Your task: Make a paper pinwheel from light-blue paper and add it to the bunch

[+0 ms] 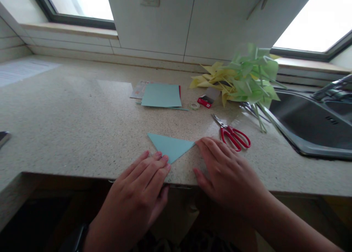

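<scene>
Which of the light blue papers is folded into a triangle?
The blue triangle under the hands, near the counter's front edge. The other blue sheet lies flat and rectangular farther back, toward the wall.

Your left hand [143, 175] lies palm down with its fingers [161, 160] held together and stretched flat, pointing forward and a little toward your right grip. Your right hand [225, 171] is also palm down, fingers spread slightly and angled toward the left grip, thumb out to the near side. Both forearms come up from the lower edge, the two grips near each other but apart.
</scene>
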`<state>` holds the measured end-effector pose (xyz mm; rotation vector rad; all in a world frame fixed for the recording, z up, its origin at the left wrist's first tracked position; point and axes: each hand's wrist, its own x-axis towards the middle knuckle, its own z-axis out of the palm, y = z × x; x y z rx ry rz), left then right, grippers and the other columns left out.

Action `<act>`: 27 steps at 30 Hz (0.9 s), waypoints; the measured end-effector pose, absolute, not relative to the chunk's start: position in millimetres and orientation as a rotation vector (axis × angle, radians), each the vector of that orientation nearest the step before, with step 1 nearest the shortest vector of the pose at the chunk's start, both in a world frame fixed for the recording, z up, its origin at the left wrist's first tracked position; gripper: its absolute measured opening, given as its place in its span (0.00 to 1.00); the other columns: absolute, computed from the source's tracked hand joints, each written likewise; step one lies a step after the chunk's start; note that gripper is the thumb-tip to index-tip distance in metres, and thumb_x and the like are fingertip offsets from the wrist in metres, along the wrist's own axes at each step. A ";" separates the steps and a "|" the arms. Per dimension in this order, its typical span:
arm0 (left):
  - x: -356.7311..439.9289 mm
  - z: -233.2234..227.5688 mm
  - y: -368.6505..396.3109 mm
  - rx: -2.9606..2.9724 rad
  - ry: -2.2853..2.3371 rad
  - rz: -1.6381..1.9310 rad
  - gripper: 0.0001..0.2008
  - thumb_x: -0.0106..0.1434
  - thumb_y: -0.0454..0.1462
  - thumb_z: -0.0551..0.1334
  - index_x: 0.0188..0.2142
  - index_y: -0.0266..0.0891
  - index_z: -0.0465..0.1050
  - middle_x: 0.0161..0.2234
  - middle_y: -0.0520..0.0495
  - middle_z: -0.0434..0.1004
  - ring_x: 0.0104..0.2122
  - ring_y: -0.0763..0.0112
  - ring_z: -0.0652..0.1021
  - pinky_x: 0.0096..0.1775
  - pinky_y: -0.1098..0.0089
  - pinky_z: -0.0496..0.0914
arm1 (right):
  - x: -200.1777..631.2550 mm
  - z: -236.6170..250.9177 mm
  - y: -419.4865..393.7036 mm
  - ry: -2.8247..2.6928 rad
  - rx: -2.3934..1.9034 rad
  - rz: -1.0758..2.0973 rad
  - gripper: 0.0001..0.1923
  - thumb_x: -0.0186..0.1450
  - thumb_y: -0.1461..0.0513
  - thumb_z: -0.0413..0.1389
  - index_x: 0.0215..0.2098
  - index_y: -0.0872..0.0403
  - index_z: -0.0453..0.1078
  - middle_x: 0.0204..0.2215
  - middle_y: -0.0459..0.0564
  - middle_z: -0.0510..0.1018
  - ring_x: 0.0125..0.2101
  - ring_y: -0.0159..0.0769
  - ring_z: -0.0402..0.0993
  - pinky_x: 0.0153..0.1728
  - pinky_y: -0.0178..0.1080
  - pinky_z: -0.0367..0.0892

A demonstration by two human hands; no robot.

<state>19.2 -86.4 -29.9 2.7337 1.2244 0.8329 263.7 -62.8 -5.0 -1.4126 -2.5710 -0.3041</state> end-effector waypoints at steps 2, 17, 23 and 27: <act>18.5 -29.1 -86.4 2.721 1.222 0.818 0.17 0.65 0.29 0.60 0.54 0.36 0.73 0.55 0.40 0.79 0.55 0.55 0.77 0.58 0.45 0.73 | 262.4 -7.6 -64.3 -2.520 -1.441 -0.412 0.30 0.70 0.52 0.50 0.57 0.71 0.69 0.52 0.70 0.74 0.54 0.61 0.69 0.55 0.59 0.70; 45.0 -16.1 -93.5 2.765 1.221 0.765 0.20 0.68 0.32 0.58 0.58 0.28 0.71 0.55 0.36 0.78 0.54 0.53 0.77 0.56 0.50 0.75 | 249.9 -16.3 -87.8 -2.538 -1.122 -0.085 0.27 0.68 0.61 0.54 0.64 0.61 0.65 0.61 0.59 0.73 0.61 0.48 0.68 0.61 0.54 0.68; 35.2 -21.2 -88.8 2.793 1.293 0.801 0.22 0.67 0.33 0.60 0.60 0.30 0.69 0.57 0.37 0.77 0.55 0.53 0.77 0.56 0.49 0.75 | 247.9 -19.2 -85.9 -2.527 -1.106 -0.155 0.26 0.69 0.60 0.55 0.63 0.62 0.67 0.61 0.59 0.74 0.61 0.48 0.69 0.61 0.54 0.69; 26.2 -20.5 -84.2 2.803 1.283 0.762 0.21 0.68 0.36 0.61 0.60 0.35 0.71 0.57 0.41 0.78 0.55 0.54 0.78 0.57 0.47 0.74 | 247.6 -18.8 -86.5 -2.502 -1.126 -0.136 0.24 0.70 0.60 0.54 0.63 0.60 0.67 0.60 0.57 0.75 0.60 0.47 0.71 0.63 0.56 0.65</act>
